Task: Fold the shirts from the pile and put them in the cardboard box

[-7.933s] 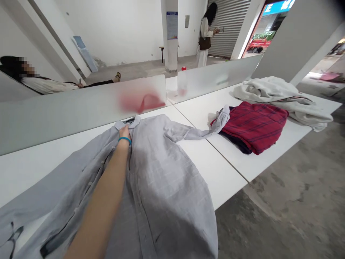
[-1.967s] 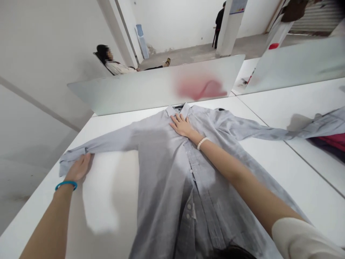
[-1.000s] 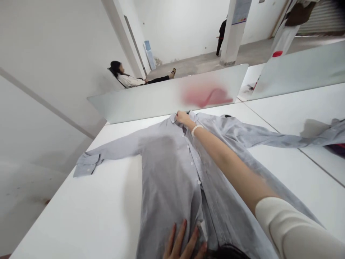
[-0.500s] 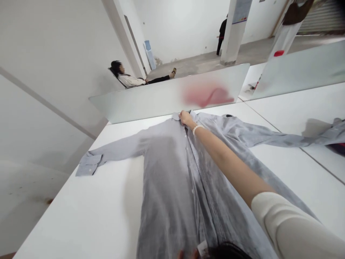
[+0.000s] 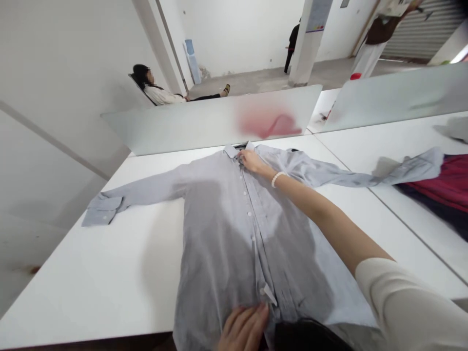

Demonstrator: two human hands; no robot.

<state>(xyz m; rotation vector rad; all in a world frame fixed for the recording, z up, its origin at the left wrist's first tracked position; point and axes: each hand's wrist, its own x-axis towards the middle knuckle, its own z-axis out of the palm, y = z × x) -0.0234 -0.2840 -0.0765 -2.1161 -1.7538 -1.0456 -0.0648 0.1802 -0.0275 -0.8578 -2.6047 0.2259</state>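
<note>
A grey long-sleeved button-up shirt [image 5: 215,234] lies front up on the white table [image 5: 120,273], sleeves spread to both sides. At the top of its front opening, just below the collar, my right hand [image 5: 250,161] pinches the fabric; a white beaded bracelet is on that wrist. My left hand [image 5: 245,327] is low on the shirt front, fingers together and bent at the edge of the button strip. Its thumb is hidden. A small white tag [image 5: 269,294] sticks up just beyond those fingertips. Dark hair covers part of the shirt's lower edge.
Frosted partitions [image 5: 175,124] border the table's far side, with a blurred red shape behind one. Red and dark folded cloth [image 5: 453,185] lies at right, under the shirt's cuff. Beyond are a seated person [image 5: 161,92], two standing people, a pillar [image 5: 310,44] and a water dispenser [image 5: 193,61].
The shirt's front edges have come together, closing the gap between them. My left hand has come further into view at the lower front. My right hand stays by the collar. The view has shifted.
</note>
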